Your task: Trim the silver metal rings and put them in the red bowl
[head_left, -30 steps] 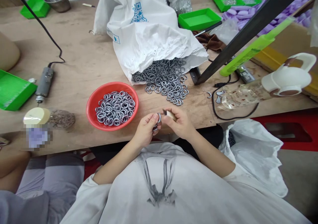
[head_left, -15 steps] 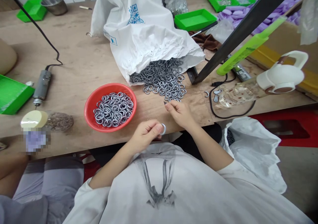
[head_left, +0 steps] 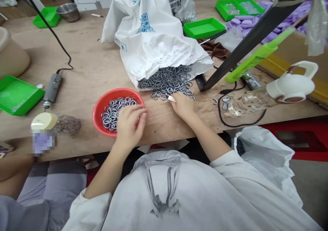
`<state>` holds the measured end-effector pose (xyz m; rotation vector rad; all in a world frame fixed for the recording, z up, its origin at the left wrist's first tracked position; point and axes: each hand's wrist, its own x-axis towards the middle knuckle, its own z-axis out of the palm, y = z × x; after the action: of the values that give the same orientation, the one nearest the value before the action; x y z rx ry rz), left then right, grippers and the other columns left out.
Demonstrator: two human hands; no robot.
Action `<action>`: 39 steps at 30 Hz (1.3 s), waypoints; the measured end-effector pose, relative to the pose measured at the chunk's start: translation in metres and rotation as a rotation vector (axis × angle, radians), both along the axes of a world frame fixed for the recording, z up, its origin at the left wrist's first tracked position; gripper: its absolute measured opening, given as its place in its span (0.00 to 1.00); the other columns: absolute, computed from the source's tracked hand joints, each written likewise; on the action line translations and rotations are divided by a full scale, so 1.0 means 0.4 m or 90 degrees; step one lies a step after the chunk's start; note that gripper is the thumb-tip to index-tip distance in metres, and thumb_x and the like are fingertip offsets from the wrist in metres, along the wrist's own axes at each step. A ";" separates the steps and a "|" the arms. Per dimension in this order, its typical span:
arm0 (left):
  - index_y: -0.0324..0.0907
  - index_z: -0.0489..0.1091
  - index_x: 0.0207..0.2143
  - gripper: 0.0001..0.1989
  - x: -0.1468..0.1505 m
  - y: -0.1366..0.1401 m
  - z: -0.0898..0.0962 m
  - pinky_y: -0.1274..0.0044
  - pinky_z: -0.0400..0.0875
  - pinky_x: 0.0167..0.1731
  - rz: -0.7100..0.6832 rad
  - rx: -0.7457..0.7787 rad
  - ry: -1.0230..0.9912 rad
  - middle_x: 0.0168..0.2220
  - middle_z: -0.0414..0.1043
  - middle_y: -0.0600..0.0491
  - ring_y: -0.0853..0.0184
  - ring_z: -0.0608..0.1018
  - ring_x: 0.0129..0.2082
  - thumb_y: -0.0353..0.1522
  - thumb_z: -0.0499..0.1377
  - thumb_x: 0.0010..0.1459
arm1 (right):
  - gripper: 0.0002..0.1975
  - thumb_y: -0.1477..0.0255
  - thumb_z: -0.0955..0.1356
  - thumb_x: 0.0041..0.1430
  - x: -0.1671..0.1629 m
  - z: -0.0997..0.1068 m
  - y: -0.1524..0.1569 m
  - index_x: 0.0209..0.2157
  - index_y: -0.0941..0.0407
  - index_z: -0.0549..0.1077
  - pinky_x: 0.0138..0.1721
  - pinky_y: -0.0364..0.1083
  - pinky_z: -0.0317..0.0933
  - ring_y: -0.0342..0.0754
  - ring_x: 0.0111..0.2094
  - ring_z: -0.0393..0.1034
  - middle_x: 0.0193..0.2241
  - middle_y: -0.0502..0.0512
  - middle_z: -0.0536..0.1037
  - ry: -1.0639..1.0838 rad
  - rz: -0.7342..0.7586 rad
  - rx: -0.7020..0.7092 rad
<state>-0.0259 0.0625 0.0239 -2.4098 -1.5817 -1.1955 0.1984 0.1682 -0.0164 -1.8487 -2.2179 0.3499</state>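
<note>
My left hand (head_left: pixel 130 122) is over the right side of a red bowl (head_left: pixel 96 117), its fingers apart and loosely curved, and no ring shows in it. Inside the bowl lies a heap of grey metal rings (head_left: pixel 110 113). My right hand (head_left: pixel 183 105) is closed on a small tool with a white body and a dark tip (head_left: pixel 170 97); its exact kind is unclear. This hand is at the near edge of a loose pile of grey rings (head_left: pixel 166 82), which spills from the mouth of a white sack (head_left: pixel 159 46).
A slanted black metal post (head_left: pixel 230 58) stands right of the sack. Farther right are a clear bottle with a white lid (head_left: pixel 271 96) and a black cable (head_left: pixel 232 122). At left lie a grey handheld tool (head_left: pixel 52 89), a jar (head_left: pixel 44 121) and a green tray (head_left: pixel 22 94). A person sits at left.
My left hand has moved left from in front of my body to the bowl, and the ring it held is out of sight. My right hand has moved slightly forward to the ring pile.
</note>
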 end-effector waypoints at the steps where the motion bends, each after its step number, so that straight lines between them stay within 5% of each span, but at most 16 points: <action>1: 0.36 0.74 0.44 0.08 0.027 -0.008 -0.002 0.71 0.68 0.52 -0.070 -0.011 -0.041 0.44 0.77 0.48 0.66 0.76 0.46 0.27 0.56 0.67 | 0.09 0.69 0.68 0.65 0.003 0.005 -0.009 0.41 0.59 0.77 0.35 0.49 0.52 0.54 0.41 0.70 0.42 0.58 0.76 0.103 -0.007 -0.010; 3: 0.36 0.71 0.48 0.08 0.080 -0.015 -0.019 0.76 0.69 0.48 -0.145 -0.064 -0.093 0.43 0.76 0.50 0.70 0.76 0.43 0.26 0.55 0.68 | 0.08 0.69 0.71 0.60 0.005 0.019 -0.044 0.34 0.61 0.75 0.35 0.47 0.53 0.47 0.34 0.65 0.32 0.55 0.74 0.391 -0.021 -0.072; 5: 0.34 0.66 0.54 0.13 0.120 -0.011 -0.048 0.78 0.70 0.43 -0.125 -0.138 -0.151 0.48 0.73 0.45 0.72 0.76 0.40 0.30 0.53 0.70 | 0.14 0.64 0.72 0.56 -0.001 0.035 -0.093 0.31 0.61 0.73 0.30 0.44 0.52 0.41 0.26 0.58 0.25 0.51 0.68 0.664 -0.013 -0.189; 8: 0.35 0.67 0.47 0.13 0.150 0.007 -0.088 0.78 0.68 0.36 -0.083 -0.222 -0.221 0.41 0.73 0.47 0.70 0.76 0.37 0.37 0.52 0.72 | 0.21 0.56 0.72 0.52 -0.010 0.052 -0.159 0.32 0.62 0.74 0.24 0.41 0.50 0.39 0.23 0.55 0.25 0.52 0.67 0.794 0.029 -0.326; 12: 0.37 0.68 0.36 0.13 0.146 0.020 -0.099 0.78 0.63 0.34 -0.138 -0.237 -0.264 0.31 0.69 0.52 0.71 0.71 0.32 0.36 0.51 0.72 | 0.25 0.52 0.70 0.54 0.004 0.059 -0.192 0.34 0.63 0.75 0.26 0.42 0.55 0.41 0.25 0.60 0.27 0.55 0.71 0.729 0.068 -0.354; 16: 0.37 0.65 0.30 0.16 0.135 0.014 -0.093 0.78 0.59 0.31 -0.127 -0.252 -0.273 0.27 0.64 0.53 0.71 0.66 0.29 0.36 0.51 0.72 | 0.25 0.52 0.70 0.57 0.017 0.045 -0.193 0.24 0.61 0.67 0.27 0.43 0.49 0.41 0.25 0.55 0.22 0.51 0.63 0.580 0.059 -0.236; 18: 0.37 0.62 0.29 0.19 0.135 0.008 -0.093 0.77 0.58 0.30 -0.118 -0.320 -0.335 0.27 0.63 0.53 0.72 0.65 0.28 0.39 0.50 0.72 | 0.22 0.55 0.72 0.56 0.012 0.032 -0.192 0.27 0.60 0.70 0.29 0.44 0.52 0.42 0.27 0.57 0.25 0.52 0.67 0.571 0.047 -0.145; 22: 0.38 0.60 0.30 0.27 0.155 -0.001 -0.091 0.78 0.56 0.23 -0.176 -0.556 -0.612 0.24 0.58 0.55 0.73 0.61 0.23 0.54 0.54 0.65 | 0.16 0.61 0.75 0.56 -0.009 0.014 -0.177 0.41 0.57 0.77 0.42 0.46 0.62 0.46 0.38 0.69 0.38 0.56 0.76 0.678 0.133 -0.070; 26: 0.38 0.58 0.28 0.32 0.175 0.002 -0.068 0.82 0.51 0.18 -0.163 -0.718 -0.921 0.22 0.53 0.59 0.78 0.57 0.18 0.55 0.69 0.48 | 0.16 0.58 0.70 0.62 -0.018 0.008 -0.164 0.36 0.59 0.74 0.38 0.44 0.62 0.44 0.33 0.67 0.31 0.54 0.75 0.766 0.102 -0.093; 32: 0.38 0.55 0.27 0.33 0.181 0.001 -0.041 0.84 0.51 0.18 -0.144 -0.721 -0.999 0.21 0.51 0.60 0.79 0.57 0.18 0.51 0.72 0.46 | 0.18 0.57 0.69 0.64 -0.008 0.015 -0.205 0.32 0.59 0.72 0.32 0.44 0.55 0.43 0.29 0.63 0.26 0.53 0.72 0.575 0.144 -0.029; 39: 0.37 0.60 0.29 0.31 0.187 -0.005 -0.065 0.84 0.52 0.17 -0.091 -0.681 -0.937 0.22 0.58 0.58 0.78 0.58 0.18 0.52 0.71 0.45 | 0.18 0.60 0.69 0.66 -0.005 0.026 -0.200 0.29 0.59 0.68 0.28 0.43 0.51 0.41 0.26 0.57 0.23 0.49 0.65 0.543 0.104 0.043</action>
<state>0.0490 0.0604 -0.0023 -1.7294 -2.9275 -3.2284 0.1962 0.0883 -0.0061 -1.1463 -1.7288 0.8818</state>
